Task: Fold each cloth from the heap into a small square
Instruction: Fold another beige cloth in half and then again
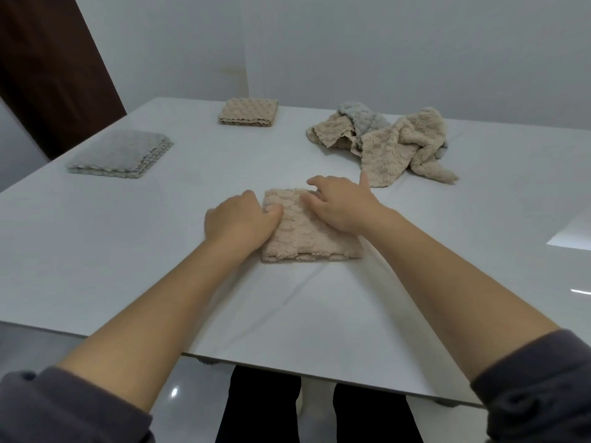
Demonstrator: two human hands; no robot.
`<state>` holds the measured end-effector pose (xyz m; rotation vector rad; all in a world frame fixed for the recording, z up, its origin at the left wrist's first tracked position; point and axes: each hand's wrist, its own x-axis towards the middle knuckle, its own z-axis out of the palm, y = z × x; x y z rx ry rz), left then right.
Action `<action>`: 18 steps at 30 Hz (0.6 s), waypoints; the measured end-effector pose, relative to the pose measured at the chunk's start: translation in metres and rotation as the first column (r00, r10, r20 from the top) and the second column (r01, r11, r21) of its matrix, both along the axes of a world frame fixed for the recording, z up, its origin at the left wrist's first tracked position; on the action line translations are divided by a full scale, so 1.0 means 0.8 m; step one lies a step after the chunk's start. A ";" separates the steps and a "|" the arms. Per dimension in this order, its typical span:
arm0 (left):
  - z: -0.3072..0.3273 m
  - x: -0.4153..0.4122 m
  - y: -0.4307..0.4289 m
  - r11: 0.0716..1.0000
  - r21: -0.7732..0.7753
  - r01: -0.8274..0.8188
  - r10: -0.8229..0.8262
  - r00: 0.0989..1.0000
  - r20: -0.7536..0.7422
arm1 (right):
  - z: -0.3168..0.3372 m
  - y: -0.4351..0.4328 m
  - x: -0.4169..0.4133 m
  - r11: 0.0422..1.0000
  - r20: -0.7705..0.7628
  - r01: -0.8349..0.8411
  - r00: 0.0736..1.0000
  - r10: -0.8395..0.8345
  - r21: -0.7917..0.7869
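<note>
Seeing around: heap point(383, 142) upper right; grey stack point(120, 154) upper left; beige stack point(248, 112) top centre.
Cloth: I see beige cloth point(307, 231), roughly square, centre.
Hands: left hand point(238, 220) and right hand point(339, 206) press it flat, grasping nothing.

Wide bare table point(128, 251) left of and before folded beige cloth point(307, 231) — open passage. Heap point(393, 145) blocks far right. Grey stack point(120, 154) far left, beige stack point(248, 112) at far edge — clear lane between them.
</note>
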<state>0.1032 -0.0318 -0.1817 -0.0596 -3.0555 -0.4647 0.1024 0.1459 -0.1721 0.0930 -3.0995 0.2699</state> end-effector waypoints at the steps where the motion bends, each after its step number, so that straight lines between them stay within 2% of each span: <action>1: 0.004 -0.003 -0.002 1.000 -0.030 0.009 -0.006 0.996 0.091 | 0.002 -0.001 -0.001 0.998 -0.031 0.031 0.999 -0.029 0.055; 4: 0.013 -0.013 -0.002 0.993 0.024 0.118 -0.120 0.957 0.265 | 0.005 0.005 -0.001 0.981 -0.061 0.139 0.989 -0.132 0.135; 6: 0.017 -0.018 -0.002 0.964 0.144 0.223 -0.252 0.939 0.235 | 0.005 0.010 0.001 0.986 -0.024 0.139 0.990 -0.137 0.091; 7: 0.017 -0.019 -0.002 0.935 0.210 0.287 -0.324 0.931 0.171 | 0.004 0.013 0.001 0.994 -0.017 0.108 0.994 -0.108 0.009; 9: 0.018 -0.022 -0.004 0.849 0.328 0.414 -0.447 0.894 0.027 | 0.008 0.022 0.004 0.946 0.007 0.030 1.000 -0.029 -0.323; 11: 0.016 -0.025 -0.006 0.760 0.425 0.492 -0.521 0.852 -0.055 | 0.013 0.031 0.014 0.742 0.090 0.013 0.994 0.064 -0.670; 13: 0.010 -0.029 -0.005 0.702 0.533 0.473 -0.522 0.850 -0.068 | 0.004 0.039 0.020 0.563 0.123 0.042 0.986 0.108 -0.825; 15: 0.002 -0.033 -0.003 0.673 0.642 0.366 -0.457 0.889 -0.028 | -0.011 0.044 0.019 0.512 0.073 0.050 0.997 0.026 -0.858; 18: -0.009 -0.038 0.001 0.582 0.800 0.143 -0.301 0.952 0.049 | -0.025 0.043 0.011 0.496 -0.049 0.024 0.990 -0.134 -0.868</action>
